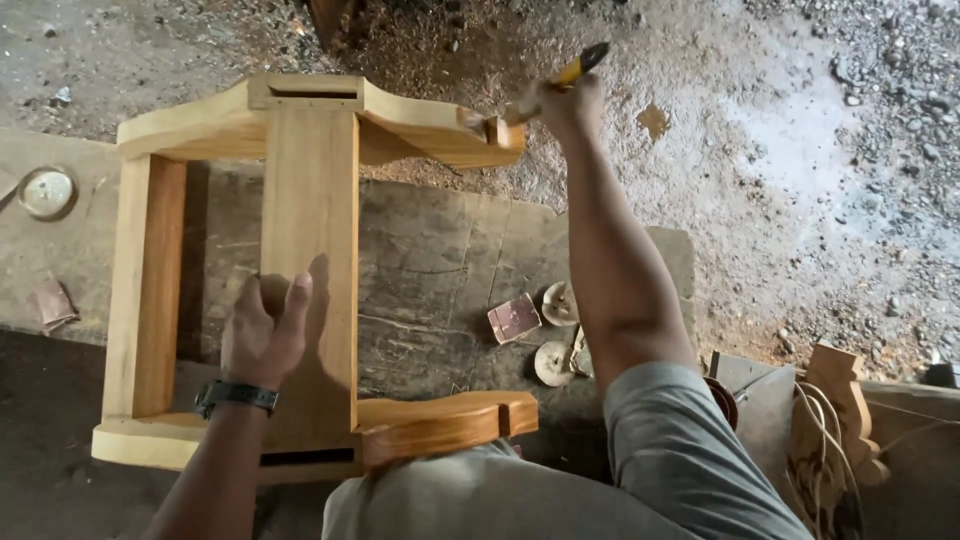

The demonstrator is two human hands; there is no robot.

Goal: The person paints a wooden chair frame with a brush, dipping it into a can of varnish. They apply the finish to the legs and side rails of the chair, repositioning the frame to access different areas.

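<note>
Left hand flat on wooden frame, right hand gripping yellow-handled brush, round tin lid far left

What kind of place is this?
Probably a woodworking shop. A hand brushes finish from a yellow-handled brush onto an unfinished wooden chair frame, sanding discs lie on the dusty floor, and a carved wooden piece stands nearby.

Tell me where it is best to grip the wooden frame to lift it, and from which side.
Grip the left side rail of the frame, coming from the left. It is a straight, narrow bar with an open gap beside it, so fingers can wrap around it. The left hand only rests flat on the wide middle board.
</note>
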